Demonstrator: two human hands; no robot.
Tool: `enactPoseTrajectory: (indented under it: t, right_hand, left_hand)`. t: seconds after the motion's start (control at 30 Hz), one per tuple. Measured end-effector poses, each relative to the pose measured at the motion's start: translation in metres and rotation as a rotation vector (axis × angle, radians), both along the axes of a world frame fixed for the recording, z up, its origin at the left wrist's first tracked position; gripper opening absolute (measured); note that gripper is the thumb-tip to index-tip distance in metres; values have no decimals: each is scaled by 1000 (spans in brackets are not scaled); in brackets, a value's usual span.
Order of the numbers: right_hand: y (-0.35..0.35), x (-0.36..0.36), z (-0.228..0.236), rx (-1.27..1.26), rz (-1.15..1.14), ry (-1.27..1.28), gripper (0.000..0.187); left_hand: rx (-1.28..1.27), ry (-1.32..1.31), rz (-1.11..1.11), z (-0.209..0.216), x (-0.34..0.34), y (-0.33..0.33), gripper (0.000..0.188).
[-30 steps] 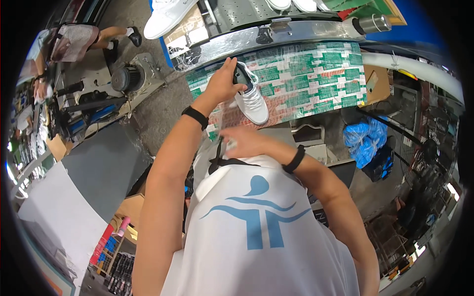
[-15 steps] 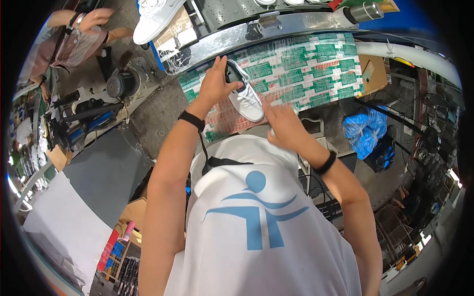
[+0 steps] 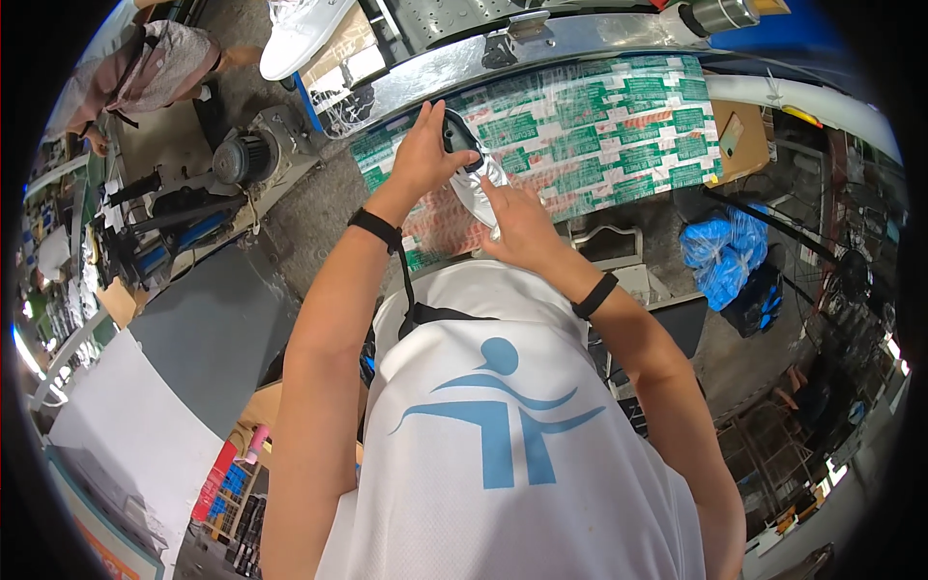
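Observation:
A white lace-up shoe (image 3: pixel 473 198) with a dark insole lies on a work surface covered in green-and-white printed wrap (image 3: pixel 619 126). My left hand (image 3: pixel 422 159) holds it by the heel end, thumb over the rim of the opening and fingers along the outer side. On the front part rests my right hand (image 3: pixel 525 224), its thumb and fingers against the upper near the laces. That hand covers much of the toe and the right side of the shoe.
Beyond the surface runs a metal rail (image 3: pixel 454 72) beside a dark conveyor; another white shoe (image 3: pixel 302 39) stands at far left. Blue plastic bags (image 3: pixel 725 253) lie to the right. A motor (image 3: pixel 240 158) and another person (image 3: pixel 145 72) are at left.
My right hand has moved left from beside the toe onto the front of the shoe. My left hand keeps its hold. The other person's raised arm has mostly gone from view.

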State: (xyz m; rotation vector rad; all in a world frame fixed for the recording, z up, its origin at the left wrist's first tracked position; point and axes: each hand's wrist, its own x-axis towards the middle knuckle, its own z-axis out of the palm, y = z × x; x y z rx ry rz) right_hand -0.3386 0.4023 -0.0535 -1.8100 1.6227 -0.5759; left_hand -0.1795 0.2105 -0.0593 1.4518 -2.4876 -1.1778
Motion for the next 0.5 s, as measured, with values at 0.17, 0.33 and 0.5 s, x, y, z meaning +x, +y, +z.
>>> enactPoseTrajectory:
  t: [0.17, 0.33, 0.5]
  right_hand:
    - [-1, 45, 8, 111, -110, -99, 89]
    - [26, 12, 29, 196, -118, -224, 86]
    - [5, -17, 48, 203, 65, -73, 81]
  left_hand:
    - [-123, -51, -44, -10, 4, 2, 121]
    - [142, -28, 4, 9, 2, -10, 117]
    - [24, 0, -43, -15, 9, -6, 116]
